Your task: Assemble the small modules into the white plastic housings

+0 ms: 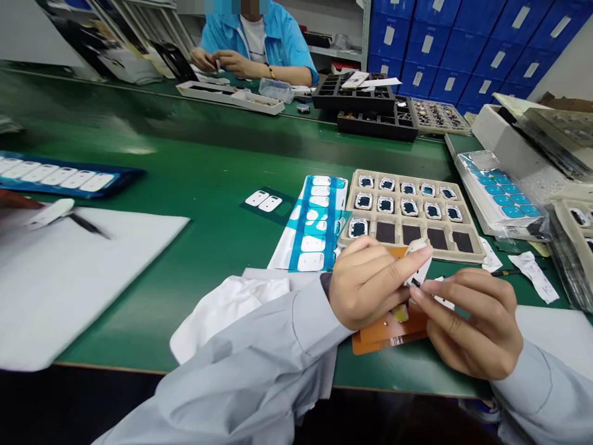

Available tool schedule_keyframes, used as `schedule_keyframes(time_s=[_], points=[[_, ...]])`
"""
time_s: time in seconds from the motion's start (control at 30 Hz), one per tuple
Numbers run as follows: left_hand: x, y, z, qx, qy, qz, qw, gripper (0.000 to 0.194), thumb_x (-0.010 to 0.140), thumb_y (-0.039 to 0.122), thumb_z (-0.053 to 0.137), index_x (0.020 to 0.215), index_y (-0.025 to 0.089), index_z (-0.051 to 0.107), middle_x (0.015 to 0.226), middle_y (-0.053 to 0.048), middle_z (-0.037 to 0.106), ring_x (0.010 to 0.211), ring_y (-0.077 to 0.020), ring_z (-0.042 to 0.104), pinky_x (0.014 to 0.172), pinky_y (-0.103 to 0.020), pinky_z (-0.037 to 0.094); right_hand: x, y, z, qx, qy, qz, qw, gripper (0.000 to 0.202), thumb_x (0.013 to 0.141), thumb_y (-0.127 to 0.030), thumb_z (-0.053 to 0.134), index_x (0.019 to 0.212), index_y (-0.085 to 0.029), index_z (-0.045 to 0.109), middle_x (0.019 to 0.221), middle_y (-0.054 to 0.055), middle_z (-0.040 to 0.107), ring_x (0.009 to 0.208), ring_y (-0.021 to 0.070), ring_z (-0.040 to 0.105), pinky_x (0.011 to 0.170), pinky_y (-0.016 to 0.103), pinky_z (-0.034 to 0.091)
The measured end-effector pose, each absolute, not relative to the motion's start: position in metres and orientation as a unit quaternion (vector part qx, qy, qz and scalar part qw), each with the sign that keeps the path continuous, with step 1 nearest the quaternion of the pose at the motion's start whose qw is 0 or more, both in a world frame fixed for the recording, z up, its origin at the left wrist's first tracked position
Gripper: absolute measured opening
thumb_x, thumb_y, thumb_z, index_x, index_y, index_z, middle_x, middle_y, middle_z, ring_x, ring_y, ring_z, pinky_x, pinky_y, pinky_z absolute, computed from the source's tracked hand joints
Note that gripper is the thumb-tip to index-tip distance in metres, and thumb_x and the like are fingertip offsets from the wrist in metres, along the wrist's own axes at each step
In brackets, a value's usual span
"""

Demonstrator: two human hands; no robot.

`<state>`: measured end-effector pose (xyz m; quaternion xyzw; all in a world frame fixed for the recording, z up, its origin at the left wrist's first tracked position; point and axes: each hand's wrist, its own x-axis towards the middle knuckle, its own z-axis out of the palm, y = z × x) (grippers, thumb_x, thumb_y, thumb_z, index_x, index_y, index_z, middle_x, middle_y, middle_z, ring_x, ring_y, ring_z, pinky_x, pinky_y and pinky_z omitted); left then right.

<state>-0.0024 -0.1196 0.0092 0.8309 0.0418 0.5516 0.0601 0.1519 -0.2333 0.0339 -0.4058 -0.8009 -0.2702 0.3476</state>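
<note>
My left hand is closed around a small white rounded plastic part, the index finger lying along its face. At the part's lower end, by a small dark spot, the thumb and fingers of my right hand are pinched together. What they grip there is too small to make out. Beneath both hands lies an orange card with a yellowish patch. A white piece with dark dots shows partly behind my right fingers. Just beyond is a beige compartment tray with several white-framed dark modules.
Left of the tray lies a sheet of white stickers on blue film. A white cloth is by my left forearm. Bagged blue pieces lie right. Across the bench a person in blue works; another hand shows at far left.
</note>
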Motion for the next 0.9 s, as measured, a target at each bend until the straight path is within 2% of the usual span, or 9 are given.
schedule_keyframes(time_s=[0.13,0.23,0.37,0.43,0.5,0.57,0.63,0.77,0.9], points=[[-0.002,-0.120,0.010,0.825,0.035,0.563,0.044,0.031,0.089,0.010,0.056,0.119,0.011,0.057,0.064,0.004,0.064,0.058,-0.0122,0.056,0.061,-0.027,0.040,0.151,-0.234,0.035,-0.412,-0.804,-0.246,0.350,0.030,0.080,-0.005,0.061,0.107,-0.011,0.071,0.100,0.012,0.066,0.089,0.0249,0.057,0.067,0.038,0.055],[0.000,-0.120,0.009,0.820,0.034,0.568,0.061,0.028,0.090,0.014,0.056,0.118,0.011,0.058,0.067,0.002,0.065,0.059,-0.0126,0.054,0.060,-0.028,0.041,0.153,-0.234,0.035,-0.415,-0.808,-0.225,0.352,0.031,0.080,-0.004,0.060,0.108,-0.010,0.069,0.100,0.013,0.065,0.088,0.0249,0.057,0.068,0.038,0.054],[0.002,-0.119,0.009,0.810,0.033,0.578,0.094,0.029,0.091,0.023,0.063,0.117,0.012,0.059,0.069,0.001,0.067,0.059,-0.0115,0.054,0.061,-0.026,0.043,0.159,-0.232,0.031,-0.441,-0.783,-0.167,0.405,0.034,0.082,-0.002,0.057,0.109,-0.019,0.068,0.102,0.008,0.062,0.090,0.0229,0.057,0.075,0.039,0.054],[0.002,-0.119,0.010,0.811,0.029,0.575,0.105,0.037,0.087,0.029,0.070,0.118,0.011,0.058,0.069,0.001,0.068,0.061,-0.0110,0.057,0.061,-0.025,0.045,0.163,-0.229,0.026,-0.467,-0.734,-0.077,0.486,0.030,0.085,-0.006,0.057,0.109,-0.021,0.066,0.102,0.008,0.061,0.092,0.0215,0.060,0.079,0.037,0.054],[0.002,-0.118,0.012,0.820,0.023,0.562,0.106,0.044,0.085,0.034,0.072,0.119,0.011,0.057,0.070,-0.001,0.069,0.061,-0.0112,0.059,0.061,-0.025,0.045,0.164,-0.225,0.020,-0.476,-0.673,0.069,0.562,0.028,0.090,-0.014,0.058,0.117,-0.023,0.060,0.099,0.006,0.062,0.090,0.0187,0.063,0.077,0.032,0.057],[0.002,-0.117,0.012,0.831,0.016,0.547,0.102,0.044,0.087,0.037,0.069,0.120,0.011,0.055,0.069,-0.001,0.068,0.060,-0.0112,0.058,0.060,-0.025,0.044,0.162,-0.222,0.014,-0.461,-0.625,0.226,0.588,0.032,0.094,-0.024,0.059,0.126,-0.025,0.053,0.094,0.004,0.064,0.084,0.0155,0.066,0.073,0.027,0.059],[0.003,-0.117,0.012,0.834,0.012,0.543,0.096,0.038,0.092,0.036,0.062,0.120,0.011,0.056,0.065,0.001,0.065,0.057,-0.0110,0.055,0.058,-0.025,0.042,0.159,-0.221,0.010,-0.441,-0.597,0.319,0.589,0.038,0.092,-0.030,0.064,0.127,-0.027,0.051,0.094,0.002,0.067,0.083,0.0136,0.068,0.073,0.024,0.060],[0.006,-0.117,0.009,0.833,0.015,0.545,0.094,0.030,0.095,0.032,0.057,0.118,0.012,0.057,0.059,0.003,0.060,0.054,-0.0112,0.051,0.057,-0.025,0.039,0.153,-0.221,0.005,-0.419,-0.560,0.350,0.623,0.035,0.087,-0.026,0.072,0.119,-0.027,0.057,0.102,0.003,0.070,0.088,0.0116,0.070,0.075,0.020,0.060],[0.008,-0.117,0.007,0.834,0.018,0.540,0.115,0.038,0.094,0.040,0.059,0.119,0.011,0.058,0.061,0.003,0.062,0.056,-0.0114,0.056,0.056,-0.026,0.037,0.153,-0.222,0.004,-0.423,-0.543,0.328,0.647,0.028,0.085,-0.022,0.074,0.110,-0.026,0.063,0.099,0.002,0.073,0.087,0.0126,0.072,0.073,0.020,0.061]])
